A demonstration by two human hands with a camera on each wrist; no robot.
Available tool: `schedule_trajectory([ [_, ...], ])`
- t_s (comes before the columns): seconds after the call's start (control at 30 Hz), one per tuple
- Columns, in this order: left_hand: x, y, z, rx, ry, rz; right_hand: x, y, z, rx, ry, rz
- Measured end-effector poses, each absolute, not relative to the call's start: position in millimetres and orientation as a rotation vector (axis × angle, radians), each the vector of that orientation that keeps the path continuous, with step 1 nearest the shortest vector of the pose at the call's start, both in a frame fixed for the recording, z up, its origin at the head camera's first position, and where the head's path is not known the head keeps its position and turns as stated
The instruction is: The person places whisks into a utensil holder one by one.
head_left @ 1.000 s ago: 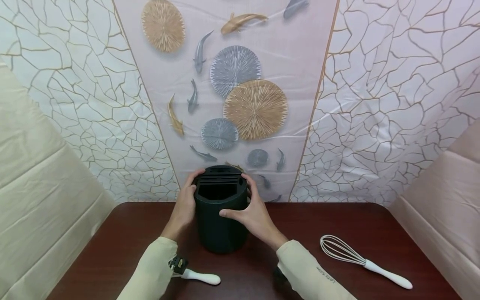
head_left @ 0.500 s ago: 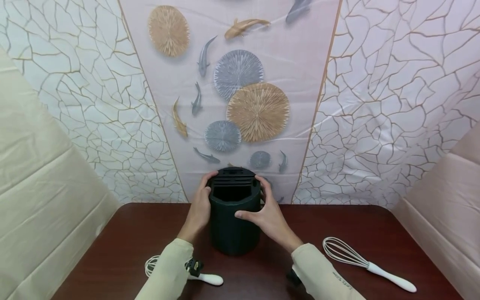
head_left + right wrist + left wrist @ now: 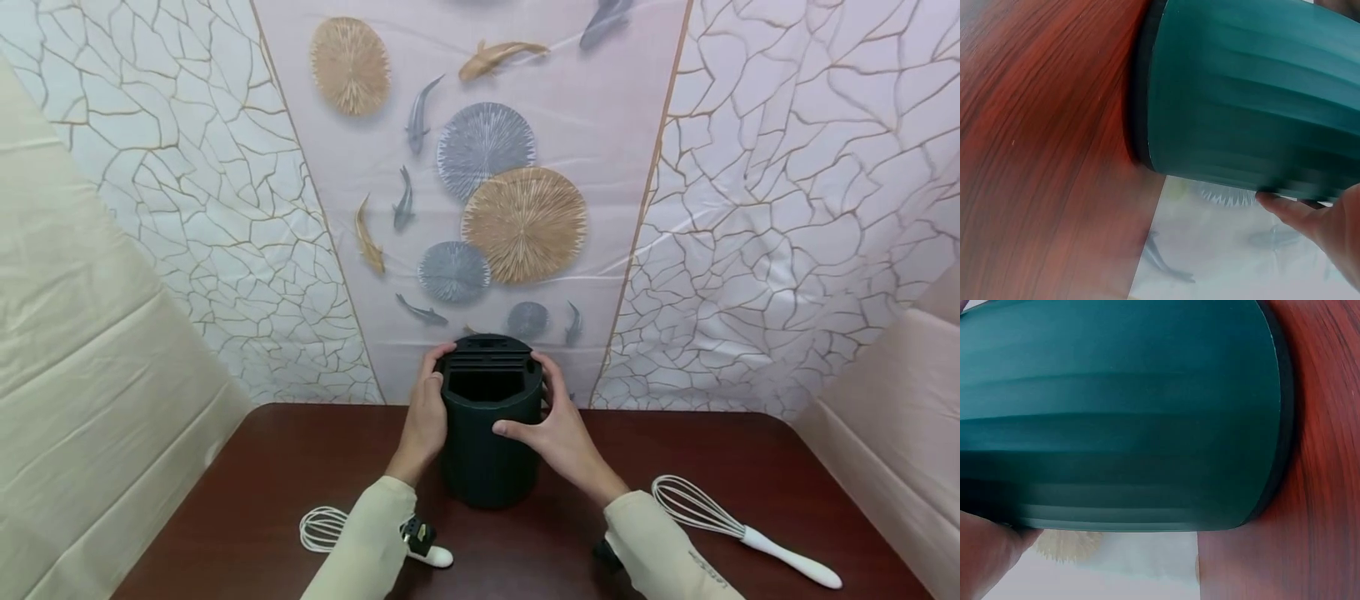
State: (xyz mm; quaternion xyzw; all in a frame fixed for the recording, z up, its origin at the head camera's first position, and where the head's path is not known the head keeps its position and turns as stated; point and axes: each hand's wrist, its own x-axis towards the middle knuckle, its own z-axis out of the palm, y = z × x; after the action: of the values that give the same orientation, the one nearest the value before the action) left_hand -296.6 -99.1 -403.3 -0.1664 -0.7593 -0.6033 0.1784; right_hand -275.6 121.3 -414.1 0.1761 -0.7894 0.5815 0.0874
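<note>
Two hands on the one thing here: the dark green container (image 3: 491, 458), upright, facing the middle of the far edge of the surface (image 3: 517, 558) and set in from that edge, its base looking to be down on the wood in both wrist views; the left hand (image 3: 426, 421) grips its left side, fingers curled round towards the back of the rim; the right hand (image 3: 564, 433) clasps the other flank, thumb across the front, fingers reaching round behind; slots and a dark opening show on top; the step in hand, I'd judge, is steadying or placing this container; the next move calls for even pressure from both palms, whether to shift it or let go, so that it doesn't tip; over towards the near left corner lies one whisk (image 3: 438, 557), partly hidden under the left sleeve (image 3: 367, 533); the other whisk (image 3: 757, 540) points its handle at the near right corner, touched by neither hand.
</note>
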Motion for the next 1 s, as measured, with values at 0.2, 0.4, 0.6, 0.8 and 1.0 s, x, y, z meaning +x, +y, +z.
schedule_trajectory([
  [0.2,-300,-82,-404,-0.504,-2.149,-1.669,-275,138,-412,0.508,-2.344,1.742],
  [0.4,-301,-67,-403,-0.53,-2.165,-1.653,-272,153,-412,0.469,-2.359,1.715],
  [0.6,-299,-62,-404,-0.542,-2.188,-1.63,-271,161,-413,0.493,-2.331,1.713],
  [0.8,-298,-56,-405,-0.551,-2.194,-1.631,-268,166,-415,0.497,-2.307,1.723],
  [1.0,-299,-51,-408,-0.554,-2.196,-1.636,-264,169,-420,0.471,-2.315,1.725],
])
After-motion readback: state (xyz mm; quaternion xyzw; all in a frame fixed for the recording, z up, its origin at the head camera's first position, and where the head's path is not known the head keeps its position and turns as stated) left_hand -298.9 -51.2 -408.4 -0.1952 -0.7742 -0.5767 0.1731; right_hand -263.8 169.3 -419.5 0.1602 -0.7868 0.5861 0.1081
